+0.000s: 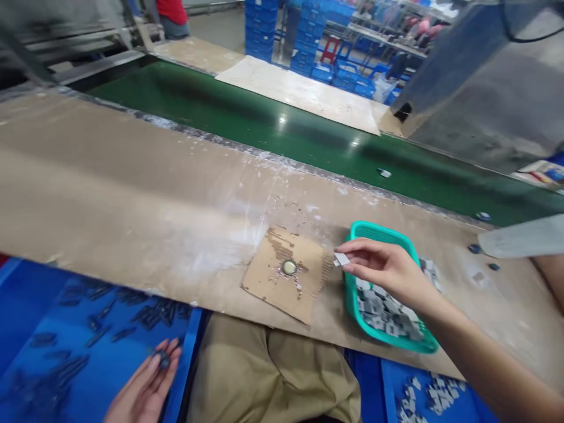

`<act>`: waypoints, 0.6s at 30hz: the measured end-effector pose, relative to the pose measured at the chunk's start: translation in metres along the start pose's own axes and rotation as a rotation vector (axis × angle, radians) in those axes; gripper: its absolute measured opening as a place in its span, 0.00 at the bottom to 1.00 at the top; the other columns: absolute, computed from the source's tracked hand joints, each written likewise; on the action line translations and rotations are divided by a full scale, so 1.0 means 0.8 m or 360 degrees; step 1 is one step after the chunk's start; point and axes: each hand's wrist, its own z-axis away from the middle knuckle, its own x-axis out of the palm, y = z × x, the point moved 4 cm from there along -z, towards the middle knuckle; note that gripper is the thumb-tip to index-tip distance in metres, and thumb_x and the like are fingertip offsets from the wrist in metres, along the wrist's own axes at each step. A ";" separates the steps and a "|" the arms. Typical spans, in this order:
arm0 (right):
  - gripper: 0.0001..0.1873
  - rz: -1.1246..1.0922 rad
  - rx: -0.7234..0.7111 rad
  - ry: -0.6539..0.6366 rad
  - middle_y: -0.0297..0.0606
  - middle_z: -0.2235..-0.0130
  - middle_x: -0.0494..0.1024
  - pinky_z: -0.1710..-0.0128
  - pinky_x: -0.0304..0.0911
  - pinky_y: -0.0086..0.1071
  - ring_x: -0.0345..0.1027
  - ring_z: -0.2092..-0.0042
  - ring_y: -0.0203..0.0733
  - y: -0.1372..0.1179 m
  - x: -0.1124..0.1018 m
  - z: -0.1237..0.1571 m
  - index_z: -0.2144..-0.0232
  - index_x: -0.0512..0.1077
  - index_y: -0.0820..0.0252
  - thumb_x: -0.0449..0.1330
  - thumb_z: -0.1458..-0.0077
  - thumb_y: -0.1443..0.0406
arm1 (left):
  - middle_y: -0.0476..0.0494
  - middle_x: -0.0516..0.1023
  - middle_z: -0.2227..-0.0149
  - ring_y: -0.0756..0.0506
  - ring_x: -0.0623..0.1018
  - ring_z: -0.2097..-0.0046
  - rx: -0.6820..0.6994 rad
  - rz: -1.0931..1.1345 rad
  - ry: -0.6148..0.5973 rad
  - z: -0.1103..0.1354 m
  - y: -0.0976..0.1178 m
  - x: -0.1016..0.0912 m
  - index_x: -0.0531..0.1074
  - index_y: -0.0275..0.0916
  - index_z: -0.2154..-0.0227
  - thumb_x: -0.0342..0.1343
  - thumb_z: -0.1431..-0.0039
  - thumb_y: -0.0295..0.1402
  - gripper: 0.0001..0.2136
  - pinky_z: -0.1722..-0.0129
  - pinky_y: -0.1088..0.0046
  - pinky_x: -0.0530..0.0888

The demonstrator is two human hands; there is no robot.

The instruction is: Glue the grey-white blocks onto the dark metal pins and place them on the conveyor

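In the right hand, a pale piece slants lengthwise, tab toward cardboard

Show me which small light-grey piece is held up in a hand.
The flat light-grey piece pinched in the right hand, left of the turquoise plastic basket; similar grey pieces lie loose inside that basket, unheld.

Flat whitish piece, tilted, in right fingers; small, blurred dark piece in left fingers
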 end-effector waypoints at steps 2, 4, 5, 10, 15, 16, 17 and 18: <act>0.11 0.0252 -0.0253 -0.0079 0.41 0.59 0.78 0.58 0.72 0.38 0.74 0.59 0.44 -0.017 0.019 -0.004 0.61 0.75 0.56 0.62 0.48 0.60 | 0.44 0.81 0.69 0.49 0.80 0.69 0.0044 0.0071 -0.0023 0.023 -0.001 0.022 0.76 0.33 0.71 0.53 0.49 0.18 0.09 0.71 0.81 0.79; 0.09 0.0525 -0.0497 -0.0191 0.41 0.59 0.78 0.59 0.72 0.37 0.74 0.59 0.43 -0.029 0.040 -0.009 0.60 0.74 0.55 0.59 0.44 0.63 | 0.44 0.81 0.70 0.49 0.80 0.71 0.0042 0.0088 -0.0161 0.041 -0.008 0.045 0.77 0.32 0.71 0.56 0.52 0.15 0.09 0.72 0.81 0.78; 0.10 0.0646 -0.0604 -0.0257 0.41 0.59 0.78 0.59 0.72 0.38 0.74 0.58 0.43 -0.033 0.050 -0.012 0.59 0.73 0.54 0.57 0.43 0.64 | 0.44 0.81 0.70 0.49 0.79 0.72 -0.0001 0.0093 -0.0282 0.048 -0.015 0.056 0.78 0.32 0.71 0.59 0.54 0.16 0.09 0.73 0.81 0.78; 0.12 0.1030 -0.0878 -0.0407 0.43 0.58 0.77 0.59 0.71 0.37 0.74 0.58 0.43 -0.033 0.085 -0.025 0.54 0.67 0.56 0.52 0.40 0.67 | 0.45 0.79 0.74 0.49 0.79 0.70 -0.0260 0.0141 -0.0921 0.074 -0.048 0.110 0.78 0.33 0.72 0.72 0.65 0.29 0.13 0.70 0.81 0.78; 0.12 0.1302 -0.0861 -0.0546 0.44 0.60 0.77 0.63 0.70 0.37 0.74 0.59 0.45 -0.026 0.100 -0.034 0.52 0.64 0.57 0.48 0.38 0.67 | 0.44 0.80 0.71 0.50 0.79 0.67 -0.0305 0.0157 -0.1172 0.085 -0.057 0.133 0.78 0.32 0.71 0.69 0.57 0.30 0.10 0.67 0.82 0.78; 0.13 0.1336 -0.0858 -0.0593 0.44 0.61 0.77 0.64 0.70 0.37 0.74 0.60 0.45 -0.026 0.103 -0.035 0.52 0.64 0.57 0.47 0.38 0.67 | 0.43 0.80 0.71 0.50 0.79 0.67 -0.0311 0.0148 -0.1197 0.086 -0.058 0.134 0.78 0.32 0.71 0.68 0.56 0.29 0.09 0.67 0.82 0.77; 0.13 0.1356 -0.0856 -0.0631 0.44 0.62 0.77 0.65 0.69 0.37 0.74 0.61 0.46 -0.026 0.104 -0.035 0.52 0.64 0.57 0.47 0.38 0.67 | 0.43 0.80 0.71 0.50 0.79 0.67 -0.0318 0.0137 -0.1214 0.087 -0.058 0.135 0.78 0.31 0.70 0.68 0.56 0.29 0.09 0.67 0.82 0.77; 0.13 0.1357 -0.0850 -0.0652 0.43 0.63 0.77 0.66 0.69 0.38 0.74 0.62 0.45 -0.026 0.104 -0.035 0.52 0.64 0.57 0.46 0.38 0.67 | 0.43 0.80 0.71 0.50 0.79 0.67 -0.0322 0.0124 -0.1226 0.088 -0.058 0.135 0.78 0.31 0.69 0.68 0.55 0.29 0.09 0.67 0.82 0.77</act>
